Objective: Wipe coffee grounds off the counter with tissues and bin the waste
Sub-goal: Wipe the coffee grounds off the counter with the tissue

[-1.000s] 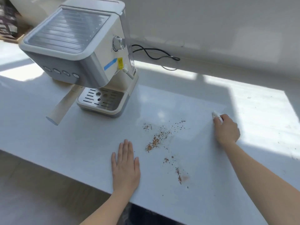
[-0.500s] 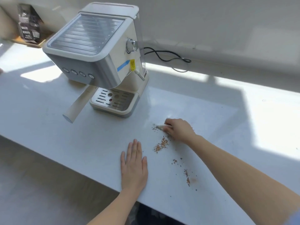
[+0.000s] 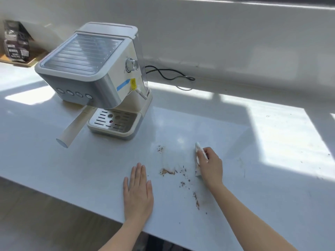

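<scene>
While pressing a folded white tissue [image 3: 198, 161] to the white counter [image 3: 253, 178] with fingers clenched around it, right hand [image 3: 210, 165] lying just right of brown coffee grounds [image 3: 167, 172] strewn beside it; left hand [image 3: 137, 192] resting flat, fingers released and together, near the front edge. Espresso machine [image 3: 97, 77] standing behind, drip tray [image 3: 114, 122] holding nothing discernible.
</scene>
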The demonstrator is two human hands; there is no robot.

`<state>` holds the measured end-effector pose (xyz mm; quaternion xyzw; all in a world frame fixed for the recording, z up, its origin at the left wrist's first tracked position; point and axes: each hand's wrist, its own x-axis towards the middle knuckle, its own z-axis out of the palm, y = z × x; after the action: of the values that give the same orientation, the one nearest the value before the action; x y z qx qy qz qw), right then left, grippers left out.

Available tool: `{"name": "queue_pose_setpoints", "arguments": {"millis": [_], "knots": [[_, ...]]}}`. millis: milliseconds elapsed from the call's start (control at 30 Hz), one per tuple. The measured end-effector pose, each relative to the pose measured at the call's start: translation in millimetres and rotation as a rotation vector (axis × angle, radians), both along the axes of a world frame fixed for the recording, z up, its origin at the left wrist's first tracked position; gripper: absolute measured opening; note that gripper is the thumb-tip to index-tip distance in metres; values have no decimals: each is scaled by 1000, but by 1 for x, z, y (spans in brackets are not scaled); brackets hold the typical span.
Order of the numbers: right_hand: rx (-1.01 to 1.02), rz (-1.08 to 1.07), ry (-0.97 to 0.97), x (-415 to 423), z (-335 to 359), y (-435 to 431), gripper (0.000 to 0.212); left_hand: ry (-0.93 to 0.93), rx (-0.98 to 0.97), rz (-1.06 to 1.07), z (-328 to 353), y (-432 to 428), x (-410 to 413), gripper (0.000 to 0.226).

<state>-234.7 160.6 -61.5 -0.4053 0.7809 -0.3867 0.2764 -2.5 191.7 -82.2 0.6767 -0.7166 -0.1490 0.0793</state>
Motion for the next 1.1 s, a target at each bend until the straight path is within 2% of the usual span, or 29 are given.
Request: {"name": "queue_pose_setpoints", "arguments": {"millis": [200, 400, 567, 733, 900, 1100], "knots": [[158, -85, 243, -38, -6, -30, 23, -29, 39, -15, 4, 0, -1, 57], [322, 94, 460, -44, -2, -92, 25, 18, 26, -8, 5, 0, -1, 68], [273, 529, 381, -1, 6, -141, 14, -20, -3, -4, 6, -2, -2, 68], [236, 785, 328, 52, 11, -150, 18, -53, 76, 2, 14, -4, -3, 63], [156, 975, 382, 77, 13, -112, 16, -43, 37, 18, 8, -2, -1, 63], [132, 1095, 417, 87, 15, -51, 16, -4, -22, 7, 7, -2, -1, 71]]}}
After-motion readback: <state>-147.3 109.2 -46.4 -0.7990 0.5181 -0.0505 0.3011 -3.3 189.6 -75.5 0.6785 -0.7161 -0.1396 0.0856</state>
